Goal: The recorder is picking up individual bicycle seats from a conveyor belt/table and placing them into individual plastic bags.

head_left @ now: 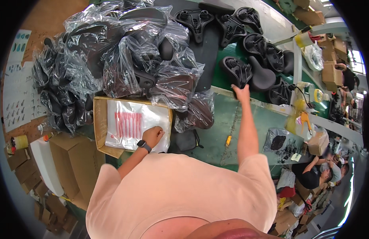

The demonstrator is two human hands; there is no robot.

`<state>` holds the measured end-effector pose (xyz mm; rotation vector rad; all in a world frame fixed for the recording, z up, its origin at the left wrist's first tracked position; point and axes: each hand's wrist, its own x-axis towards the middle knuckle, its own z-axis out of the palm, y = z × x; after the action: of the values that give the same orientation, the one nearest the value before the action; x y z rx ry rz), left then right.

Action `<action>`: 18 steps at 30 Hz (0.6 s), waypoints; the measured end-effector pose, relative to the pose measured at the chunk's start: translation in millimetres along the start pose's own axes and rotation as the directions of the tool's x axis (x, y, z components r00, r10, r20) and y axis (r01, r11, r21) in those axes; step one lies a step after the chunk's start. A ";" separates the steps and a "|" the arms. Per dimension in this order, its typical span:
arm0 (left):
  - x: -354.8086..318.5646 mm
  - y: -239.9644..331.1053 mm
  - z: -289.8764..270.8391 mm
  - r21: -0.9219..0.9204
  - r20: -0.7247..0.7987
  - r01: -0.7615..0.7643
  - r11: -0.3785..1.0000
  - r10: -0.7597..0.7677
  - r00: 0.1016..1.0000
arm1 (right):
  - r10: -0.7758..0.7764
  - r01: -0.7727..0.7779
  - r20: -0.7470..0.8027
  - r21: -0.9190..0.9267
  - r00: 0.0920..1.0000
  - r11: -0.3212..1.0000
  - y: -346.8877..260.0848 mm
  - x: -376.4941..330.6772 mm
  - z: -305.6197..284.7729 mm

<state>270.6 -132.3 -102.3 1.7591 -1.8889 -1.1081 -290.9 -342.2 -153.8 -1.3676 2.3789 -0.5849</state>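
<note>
Black upturned saddle sits directly beyond the right hand, which grasps its nose; a smooth-topped saddle lies just right of this grip. Left hand is over plastic bags; its grip cannot be determined.

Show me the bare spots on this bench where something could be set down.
The green tabletop looks bare between the right forearm and the clear bag; a smaller patch lies between the dark pouch and yellow tool. Crowded: upper left, with bagged saddles, and around the right hand, with unwrapped saddles.
</note>
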 end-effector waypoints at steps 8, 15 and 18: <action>-22.2 -67.6 34.3 0.038 0.019 -0.096 0.995 0.095 0.995 | 0.235 -0.465 0.401 0.744 0.885 0.480 -50.4 -331.2 -92.1; -50.7 -96.3 47.0 0.120 -0.084 -0.055 0.991 0.065 0.994 | 0.329 -0.326 -0.019 0.080 0.944 0.942 -51.9 -577.6 -100.5; -61.1 -97.3 43.3 0.078 -0.125 -0.142 0.987 0.151 0.981 | 0.435 -0.407 0.163 -0.176 0.886 0.896 -40.1 -610.1 -88.3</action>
<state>318.6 -54.5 -184.2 1.6541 -1.9616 -0.8636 -9.4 188.0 -7.6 -0.8565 2.4727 -0.1567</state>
